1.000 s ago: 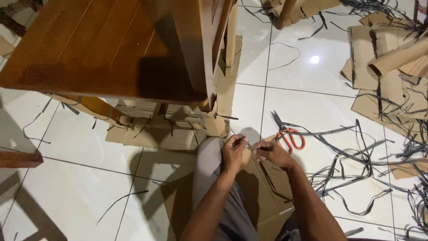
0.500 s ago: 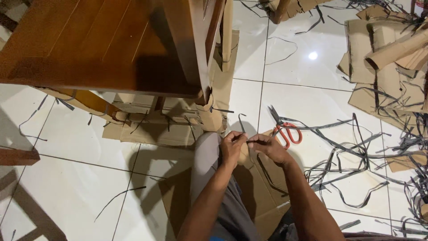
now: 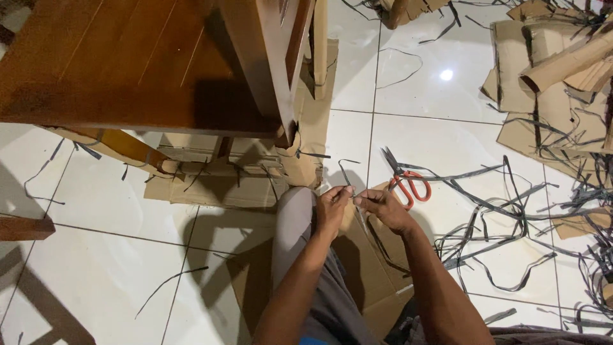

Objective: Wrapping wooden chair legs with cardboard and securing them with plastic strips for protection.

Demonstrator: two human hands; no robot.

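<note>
My left hand (image 3: pixel 332 207) and my right hand (image 3: pixel 382 207) meet just above my bent knee (image 3: pixel 295 211). Both pinch a thin dark strap (image 3: pixel 348 179) that loops up between them. Under my hands lies a flat sheet of brown cardboard (image 3: pixel 367 268). Orange-handled scissors (image 3: pixel 405 182) rest on the floor right beside my right hand, blades pointing away from me.
A brown wooden table (image 3: pixel 128 64) with cardboard-wrapped legs (image 3: pixel 211 172) stands ahead at the left. Several loose dark straps (image 3: pixel 511 211) litter the white tile floor on the right. Cardboard sheets and rolled tubes (image 3: pixel 562 64) pile at the far right.
My hands stay together over the knee, shifting slightly while working the strap. The view has moved a little; the scissors have not moved.
</note>
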